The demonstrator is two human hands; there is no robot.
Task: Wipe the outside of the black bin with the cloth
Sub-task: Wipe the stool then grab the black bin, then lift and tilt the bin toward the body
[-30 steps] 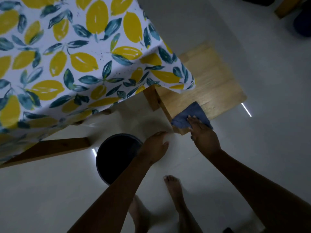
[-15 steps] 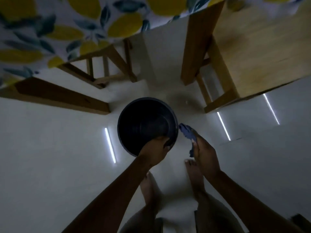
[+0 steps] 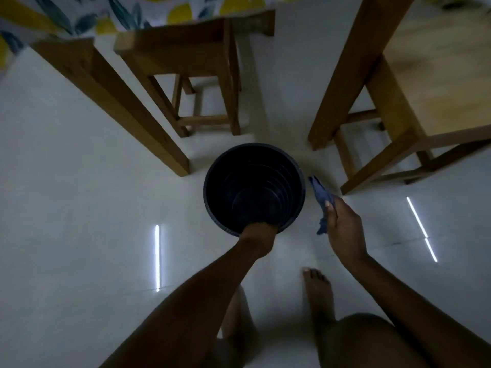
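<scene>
The black bin [image 3: 233,166] stands upright on the white tiled floor, round and empty, seen from above. My left hand [image 3: 259,236] grips its near rim, fingers inside the bin. A blue cloth [image 3: 321,193] hangs in my right hand [image 3: 342,227], which is closed around it just to the right of the bin. The cloth's upper tip lies close to the bin's right wall; I cannot tell if they touch.
A wooden table leg [image 3: 117,102] slants down left of the bin. A wooden stool [image 3: 194,70] stands behind it, another wooden stool [image 3: 414,96] at the right. A lemon-print tablecloth [image 3: 111,11] hangs at the top. My bare feet [image 3: 317,290] are near.
My right hand took the cloth off the stool and carried it down beside the bin. My left hand closed on the bin's rim. The view dropped lower toward the floor.
</scene>
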